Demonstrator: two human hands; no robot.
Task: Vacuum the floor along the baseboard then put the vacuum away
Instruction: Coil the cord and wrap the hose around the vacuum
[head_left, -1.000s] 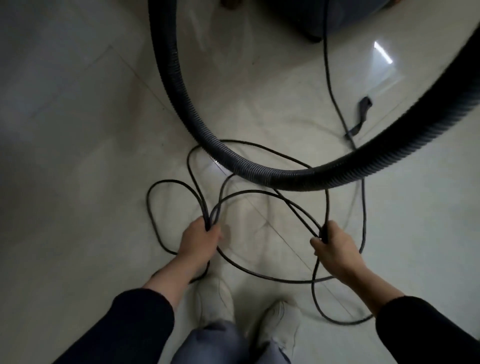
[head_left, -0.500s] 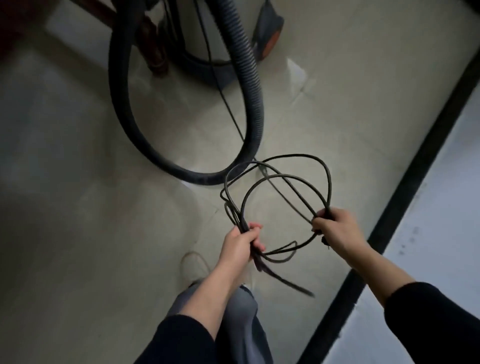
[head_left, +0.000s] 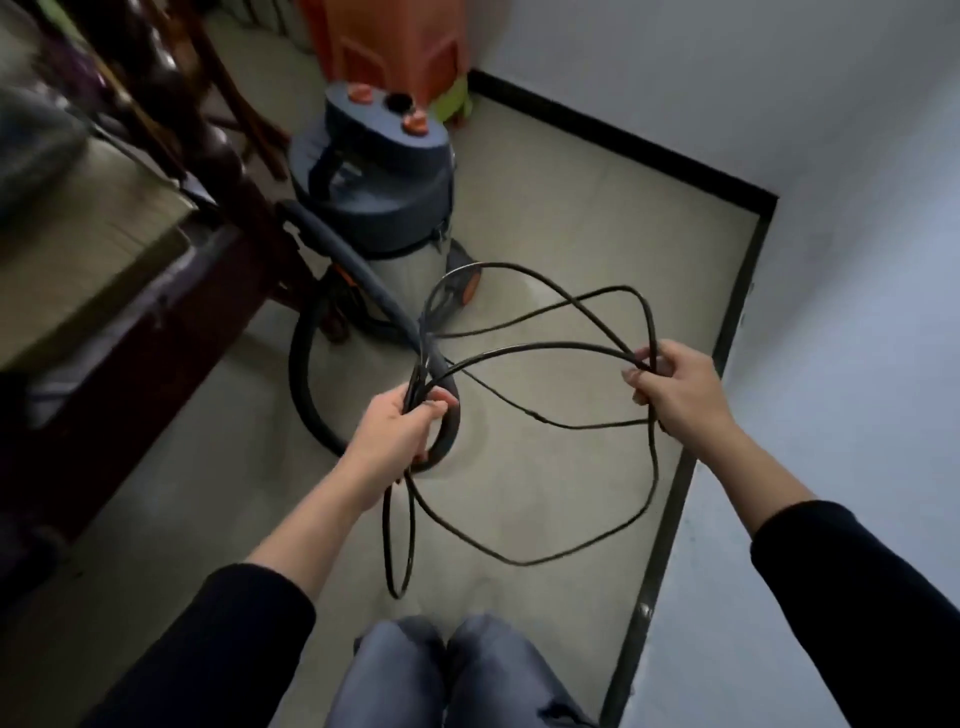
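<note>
Canister vacuum, grey lid with orange knobs, steel drum, upright near black baseboard, black hose looped beside it, black power cord in loose loops, gripped by left hand and right hand

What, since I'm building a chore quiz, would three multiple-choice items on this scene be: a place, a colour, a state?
1. Where does the vacuum stand? A in a cupboard; B on the floor beside dark wooden furniture; C on a stair.
2. What colour are the caps on its lid? A green; B white; C orange.
3. How is the cord? A looped, gripped by left hand and right hand; B flat on floor; C wound on the vacuum.
B: it stands by the furniture; C: both caps orange; A: both hands hold loops.
</note>
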